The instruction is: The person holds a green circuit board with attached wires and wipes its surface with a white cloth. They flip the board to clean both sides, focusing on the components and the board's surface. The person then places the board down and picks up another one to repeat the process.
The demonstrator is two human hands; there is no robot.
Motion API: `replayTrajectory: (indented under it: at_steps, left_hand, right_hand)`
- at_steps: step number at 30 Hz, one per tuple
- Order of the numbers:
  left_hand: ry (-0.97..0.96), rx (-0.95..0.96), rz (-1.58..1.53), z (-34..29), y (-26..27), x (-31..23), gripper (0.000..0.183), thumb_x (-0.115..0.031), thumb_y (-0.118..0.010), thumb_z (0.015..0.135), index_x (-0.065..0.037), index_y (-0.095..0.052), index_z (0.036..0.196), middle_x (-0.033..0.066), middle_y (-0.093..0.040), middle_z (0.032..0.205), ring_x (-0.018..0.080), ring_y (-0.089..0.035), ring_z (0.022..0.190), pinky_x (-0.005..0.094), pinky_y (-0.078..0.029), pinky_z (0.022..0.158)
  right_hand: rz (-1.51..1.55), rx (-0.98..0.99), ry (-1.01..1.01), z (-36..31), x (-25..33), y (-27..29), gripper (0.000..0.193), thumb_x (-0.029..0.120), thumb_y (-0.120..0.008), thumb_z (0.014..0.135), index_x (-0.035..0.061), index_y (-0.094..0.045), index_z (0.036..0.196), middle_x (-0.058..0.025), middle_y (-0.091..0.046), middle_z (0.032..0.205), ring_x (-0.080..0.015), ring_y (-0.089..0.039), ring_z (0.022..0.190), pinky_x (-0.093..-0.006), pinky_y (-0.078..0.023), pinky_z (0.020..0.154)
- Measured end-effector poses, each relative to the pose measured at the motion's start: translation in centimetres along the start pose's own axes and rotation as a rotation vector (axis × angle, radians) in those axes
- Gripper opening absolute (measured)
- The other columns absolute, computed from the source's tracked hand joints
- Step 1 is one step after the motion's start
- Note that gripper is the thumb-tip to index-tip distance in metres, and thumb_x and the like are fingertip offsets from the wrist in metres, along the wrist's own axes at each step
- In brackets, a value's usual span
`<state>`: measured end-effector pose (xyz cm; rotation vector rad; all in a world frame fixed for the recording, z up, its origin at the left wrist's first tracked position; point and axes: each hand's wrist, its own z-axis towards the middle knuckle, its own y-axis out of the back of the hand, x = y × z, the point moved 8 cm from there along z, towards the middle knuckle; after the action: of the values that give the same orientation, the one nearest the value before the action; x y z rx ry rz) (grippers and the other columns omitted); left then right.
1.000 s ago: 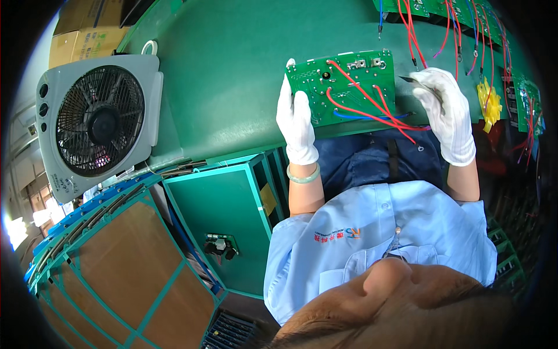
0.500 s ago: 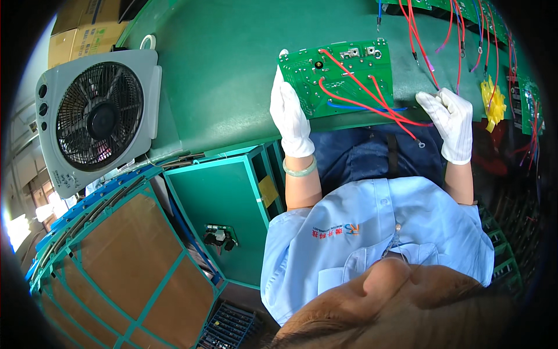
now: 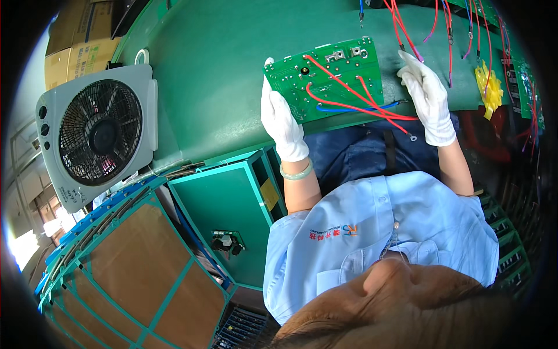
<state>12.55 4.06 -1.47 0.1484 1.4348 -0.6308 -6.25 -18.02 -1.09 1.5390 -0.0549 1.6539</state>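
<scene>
A green circuit board (image 3: 343,75) is tilted above the bench, gripped at its left edge by my white-gloved left hand (image 3: 281,119). The thumb and fingers of that hand wrap around the edge, partly hidden behind the board. Red wires (image 3: 372,104) and a blue wire (image 3: 343,110) run across its face, and a red one ends in a ring terminal (image 3: 413,138) past the lower edge. My gloved right hand (image 3: 427,96) is just right of the board, apart from it, fingers stretched upward and holding nothing visible. Its fingertips are close to hanging red wires (image 3: 405,35).
More boards (image 3: 526,93) with wires line the far right, beside a yellow ribbon-like bundle (image 3: 489,90). At left stands a grey box fan (image 3: 148,116) on the green bench (image 3: 203,75). Cardboard boxes (image 3: 81,58) are stacked behind it. A green cabinet (image 3: 221,198) stands below the bench.
My right hand has moved up and toward the board, its fingers going from curled to stretched out. The board stays in my left hand, and the whole view has shifted slightly.
</scene>
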Motion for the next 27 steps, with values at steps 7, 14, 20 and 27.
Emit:
replayTrajectory:
  at_steps: [7,14,20,27]
  left_hand:
    - [0.086,-0.135,0.083,0.1,0.8,0.1,0.044,-0.005,-0.037,0.101,0.005,-0.042,0.144,0.0118,-0.049,0.144,0.0134,-0.053,0.119,0.0269,-0.037,0.104]
    - [0.098,-0.098,0.034,0.3,0.6,0.6,0.044,-0.014,-0.037,0.105,0.005,-0.040,0.144,0.0147,-0.051,0.139,0.0190,-0.056,0.119,0.0317,-0.045,0.102]
    - [0.120,-0.127,0.035,0.3,1.1,0.5,0.042,-0.006,-0.046,0.100,0.000,-0.049,0.141,-0.0005,-0.060,0.116,0.0024,-0.045,0.080,0.0168,-0.039,0.074]
    - [0.140,-0.150,0.004,0.2,1.1,0.5,0.041,-0.008,-0.051,0.100,0.000,-0.050,0.140,-0.0029,-0.059,0.105,0.0015,-0.041,0.075,0.0155,-0.036,0.067]
  right_hand:
    - [-0.052,0.084,0.219,0.7,2.3,2.4,0.024,0.007,-0.064,0.091,-0.0024,-0.063,0.113,-0.0129,-0.070,0.098,-0.0184,-0.064,0.077,-0.0285,-0.051,0.070]
    - [0.008,0.349,0.136,1.3,5.1,1.5,0.023,0.009,-0.066,0.088,-0.0028,-0.067,0.107,-0.0130,-0.073,0.097,-0.0208,-0.069,0.081,-0.0298,-0.053,0.074]
    - [0.184,0.492,0.193,1.8,5.1,-2.2,0.029,0.012,-0.064,0.090,-0.0004,-0.066,0.117,-0.0124,-0.074,0.095,-0.0171,-0.068,0.080,-0.0293,-0.053,0.074]
    - [-0.030,0.493,0.226,2.6,6.6,-3.3,0.033,0.012,-0.066,0.087,0.0069,-0.069,0.119,-0.0094,-0.058,0.067,-0.0190,-0.053,0.060,-0.0309,-0.042,0.058]
